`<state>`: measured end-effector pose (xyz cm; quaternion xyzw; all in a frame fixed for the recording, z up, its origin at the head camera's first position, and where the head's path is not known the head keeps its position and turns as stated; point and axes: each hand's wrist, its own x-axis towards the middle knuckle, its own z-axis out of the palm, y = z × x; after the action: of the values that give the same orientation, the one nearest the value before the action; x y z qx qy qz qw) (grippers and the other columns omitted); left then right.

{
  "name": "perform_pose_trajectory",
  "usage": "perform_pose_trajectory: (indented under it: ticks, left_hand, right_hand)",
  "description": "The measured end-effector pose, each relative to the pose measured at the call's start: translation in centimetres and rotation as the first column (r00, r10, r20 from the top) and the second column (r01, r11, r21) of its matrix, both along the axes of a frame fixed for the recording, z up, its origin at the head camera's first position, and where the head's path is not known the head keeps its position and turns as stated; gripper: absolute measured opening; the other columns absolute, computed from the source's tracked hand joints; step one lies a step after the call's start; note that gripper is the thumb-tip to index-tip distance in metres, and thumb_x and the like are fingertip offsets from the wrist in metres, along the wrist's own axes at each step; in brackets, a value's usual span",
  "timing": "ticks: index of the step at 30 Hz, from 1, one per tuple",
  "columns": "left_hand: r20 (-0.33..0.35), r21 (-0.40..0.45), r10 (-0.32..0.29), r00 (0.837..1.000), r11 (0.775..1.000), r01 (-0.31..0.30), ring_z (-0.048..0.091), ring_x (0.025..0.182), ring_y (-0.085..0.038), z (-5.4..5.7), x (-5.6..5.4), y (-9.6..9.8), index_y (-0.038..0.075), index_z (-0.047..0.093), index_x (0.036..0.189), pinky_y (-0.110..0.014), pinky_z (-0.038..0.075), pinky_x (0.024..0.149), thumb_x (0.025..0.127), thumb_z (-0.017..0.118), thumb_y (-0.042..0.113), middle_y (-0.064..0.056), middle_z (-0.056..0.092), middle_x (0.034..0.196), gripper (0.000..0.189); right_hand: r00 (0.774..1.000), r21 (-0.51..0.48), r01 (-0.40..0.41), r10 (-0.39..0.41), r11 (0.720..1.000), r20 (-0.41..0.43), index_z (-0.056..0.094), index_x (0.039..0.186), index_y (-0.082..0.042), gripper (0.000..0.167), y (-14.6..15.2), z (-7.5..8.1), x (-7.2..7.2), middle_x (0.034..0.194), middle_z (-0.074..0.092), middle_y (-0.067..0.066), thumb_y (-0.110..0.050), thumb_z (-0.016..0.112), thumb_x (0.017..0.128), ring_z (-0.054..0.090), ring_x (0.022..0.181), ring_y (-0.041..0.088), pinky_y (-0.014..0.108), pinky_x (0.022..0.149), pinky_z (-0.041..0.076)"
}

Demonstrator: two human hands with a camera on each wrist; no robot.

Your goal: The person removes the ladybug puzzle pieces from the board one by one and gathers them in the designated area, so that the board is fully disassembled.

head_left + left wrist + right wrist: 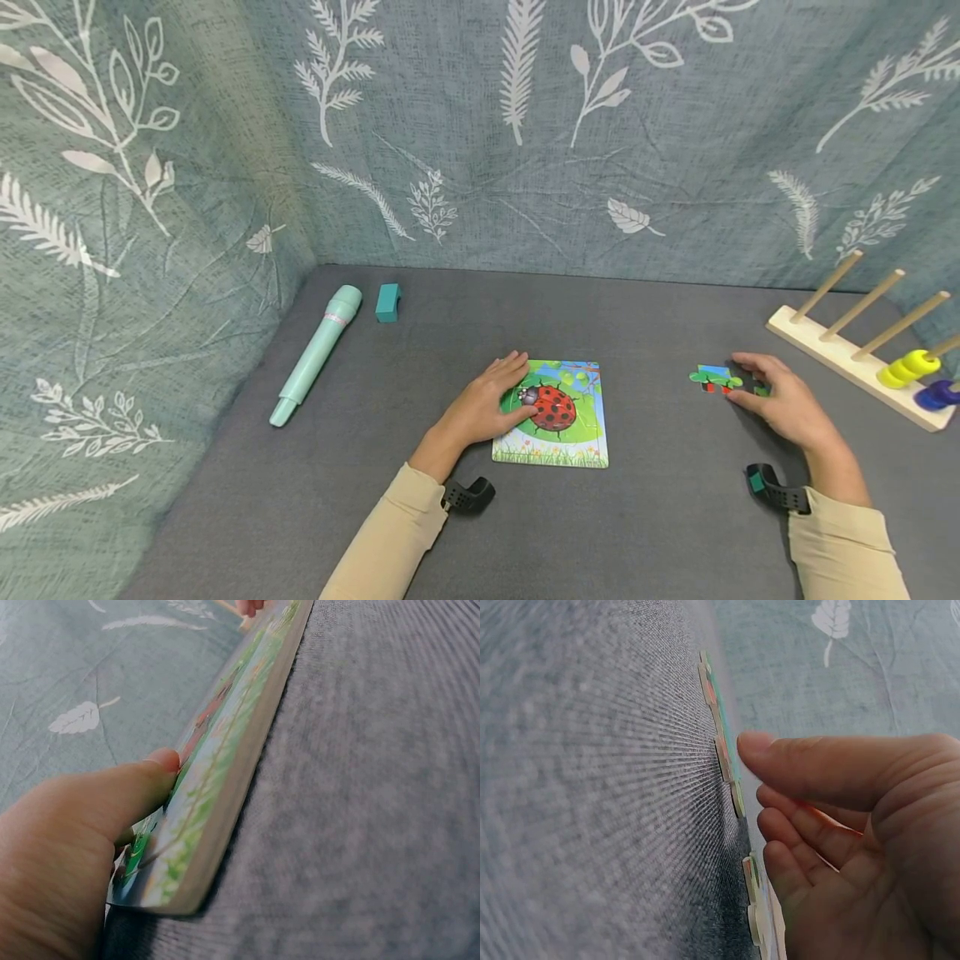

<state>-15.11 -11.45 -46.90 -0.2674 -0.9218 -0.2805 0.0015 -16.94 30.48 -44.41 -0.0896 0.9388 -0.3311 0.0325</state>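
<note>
A square ladybug picture puzzle (558,425) lies flat on the grey cloth, with green leaves at its top and a flowery grass strip below. My left hand (483,404) rests over its left side, fingers toward the upper left corner. In the left wrist view the thumb (154,776) lies on the picture's face; the other fingers are mostly hidden. To the right, my right hand (783,400) hovers by a blue, green and red puzzle piece (716,377), thumb and fingers apart. A second small piece (762,389) shows partly between thumb and fingers, close to the cloth.
A mint-green toy microphone (315,354) lies at the left, beside a small teal block (387,302). At the far right stands a wooden peg rack (832,346) with yellow rings (909,368) and purple rings. A leaf-patterned curtain (465,167) hangs behind the table.
</note>
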Motion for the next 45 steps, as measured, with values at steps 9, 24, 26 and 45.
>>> perform_pose_trajectory:
  ticks: [9,24,26,45]
  left_hand:
    - [0.050,0.029,0.026,0.998,0.999,-0.028,0.024,0.144,-0.022,0.3,-0.1,0.0,0.005,0.038,0.145,-0.034,0.018,0.123,0.088,0.066,0.039,-0.008,0.031,0.154,0.073]
    - [0.007,-0.004,0.085,0.996,0.996,-0.085,0.025,0.144,-0.024,0.3,-0.4,-1.3,0.003,0.039,0.144,-0.039,0.020,0.122,0.085,0.068,0.045,-0.010,0.034,0.153,0.078]
    - [-0.003,-0.024,0.078,0.997,0.997,-0.078,0.027,0.143,-0.024,0.2,-0.4,-1.3,0.003,0.039,0.144,-0.039,0.020,0.122,0.085,0.067,0.046,-0.011,0.034,0.152,0.078]
    - [0.003,-0.026,0.085,0.996,0.996,-0.085,0.030,0.142,-0.023,-0.1,-0.4,-1.4,0.003,0.040,0.144,-0.038,0.020,0.123,0.085,0.068,0.045,-0.011,0.036,0.151,0.077]
  right_hand:
    - [1.000,-0.060,-0.009,0.011,0.998,0.023,0.036,0.140,0.009,0.068,-0.6,0.8,0.2,0.135,0.040,0.033,-0.027,0.066,0.090,0.039,0.122,0.050,0.063,0.098,0.037]
    - [0.995,-0.151,-0.070,0.080,0.986,0.061,0.028,0.144,0.009,0.072,-2.5,1.4,-0.1,0.140,0.036,0.034,-0.021,0.066,0.091,0.036,0.127,0.050,0.060,0.099,0.038]
    - [0.993,-0.159,-0.091,0.101,0.983,0.055,0.027,0.143,0.010,0.071,-2.8,1.4,-0.1,0.141,0.035,0.034,-0.021,0.065,0.091,0.036,0.128,0.049,0.059,0.098,0.038]
    - [0.974,-0.257,-0.206,0.222,0.944,0.037,0.034,0.142,0.006,0.068,-8.2,1.4,-0.9,0.144,0.037,0.029,-0.014,0.069,0.088,0.035,0.133,0.045,0.055,0.111,0.032]
